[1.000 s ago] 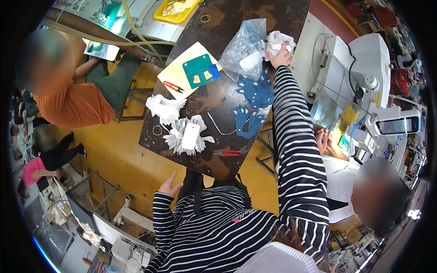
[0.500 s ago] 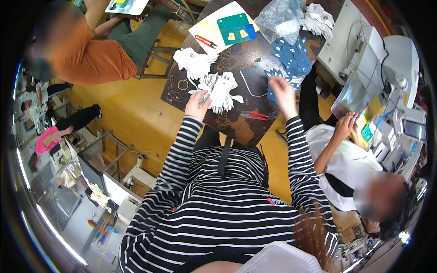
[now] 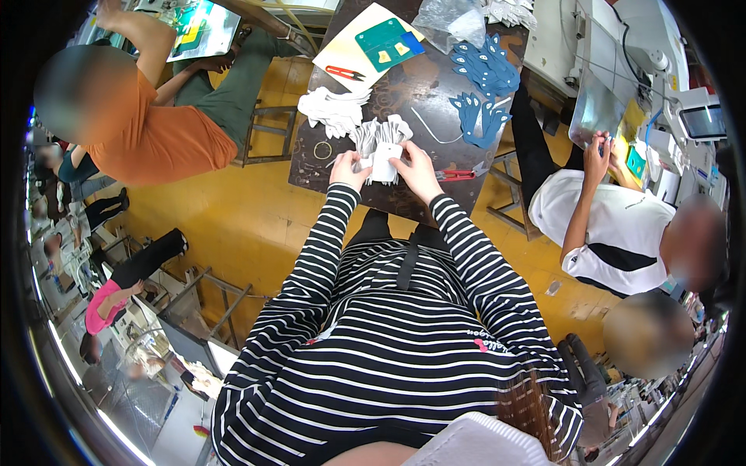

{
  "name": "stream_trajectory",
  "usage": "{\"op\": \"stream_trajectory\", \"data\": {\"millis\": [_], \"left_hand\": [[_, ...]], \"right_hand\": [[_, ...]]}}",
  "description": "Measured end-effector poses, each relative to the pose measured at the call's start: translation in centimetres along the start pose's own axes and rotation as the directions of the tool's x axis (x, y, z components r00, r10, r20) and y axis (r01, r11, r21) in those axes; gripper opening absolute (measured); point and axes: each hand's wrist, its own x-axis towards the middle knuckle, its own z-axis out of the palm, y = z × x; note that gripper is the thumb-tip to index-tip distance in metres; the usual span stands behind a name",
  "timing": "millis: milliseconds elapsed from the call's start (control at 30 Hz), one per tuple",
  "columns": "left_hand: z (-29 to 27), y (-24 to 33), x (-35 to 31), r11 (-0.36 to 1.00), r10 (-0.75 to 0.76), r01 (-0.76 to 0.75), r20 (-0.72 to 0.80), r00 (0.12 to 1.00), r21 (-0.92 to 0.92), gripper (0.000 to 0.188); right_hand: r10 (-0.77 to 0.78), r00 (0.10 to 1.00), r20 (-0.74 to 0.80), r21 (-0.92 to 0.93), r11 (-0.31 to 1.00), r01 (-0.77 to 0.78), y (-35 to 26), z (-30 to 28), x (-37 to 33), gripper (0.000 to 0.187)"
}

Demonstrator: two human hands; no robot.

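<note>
At the near edge of the tabletop (image 3: 408,93), a fanned bundle of white fabric pieces (image 3: 381,130) lies under a white card (image 3: 384,165). Both hands are partly curled: the left hand (image 3: 350,169) touches the bundle's left side, the right hand (image 3: 417,171) the card's right edge. Whether either grips, I cannot tell. Red-handled snips (image 3: 457,175) lie just to the right.

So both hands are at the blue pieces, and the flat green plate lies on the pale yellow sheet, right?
Not quite: the head view shows the left hand and right hand at the white pieces, not the blue pieces. The flat green plate does lie on the pale yellow sheet.
</note>
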Motion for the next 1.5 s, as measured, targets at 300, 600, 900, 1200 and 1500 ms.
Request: {"op": "stream_trajectory", "data": {"millis": [300, 600, 900, 1200, 1500], "left_hand": [[0.2, -0.7, -2.6, 0.941, 0.182, -0.164, -0.033, 0.983, 0.296, 0.031], [2.9, 0.1, -3.7, 0.905, 0.426, -0.419, 0.191, 0.885, -0.077, 0.031], [-0.2, -0.7, -3.5, 0.784, 0.159, 0.068, 0.305, 0.939, -0.617, 0.041], [-6.4, 6.4, -3.9, -0.059, 0.675, 0.753, 0.530, 0.514, -0.655, 0.085], [-9.3, 10.8, -7.5, -0.210, 0.588, 0.656, 0.443, 0.677, -0.725, 0.081]], "right_hand": [[0.108, 0.974, -0.199, -0.060, 0.991, -0.122, 1.3, 2.2, -2.8, 0.048], [0.283, 0.898, -0.337, -0.257, 0.890, -0.377, -1.2, 3.8, -0.5, 0.066], [0.401, 0.913, -0.073, 0.674, 0.695, -0.251, 0.0, 0.5, -5.1, 0.052], [0.087, 0.996, 0.023, 0.746, 0.662, -0.075, -12.1, -1.6, -11.6, 0.056], [0.067, 0.995, -0.079, 0.808, 0.589, 0.024, -15.3, -5.2, -12.4, 0.023]]}}
